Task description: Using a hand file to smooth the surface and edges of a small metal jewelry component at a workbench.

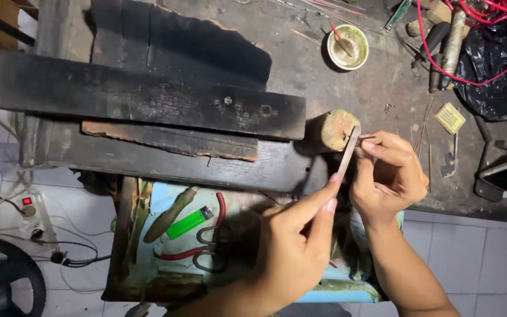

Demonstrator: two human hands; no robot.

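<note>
Left hand [300, 235] gripping slim metal file [348, 151], long axis tilted up-right onto wooden peg [334, 130]; right hand [389, 176] pinching small piece

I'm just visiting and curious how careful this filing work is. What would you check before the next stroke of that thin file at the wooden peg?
1. Left hand grips the thin file between its fingertips: ok.
2. Right hand pinches the small piece against the wooden peg: ok.
3. File lies on the piece: cannot tell, too small.
4. Right fingers clear of the file's path: not ok, they sit right beside it.
5. Drawer below is open to catch filings: ok.
</note>
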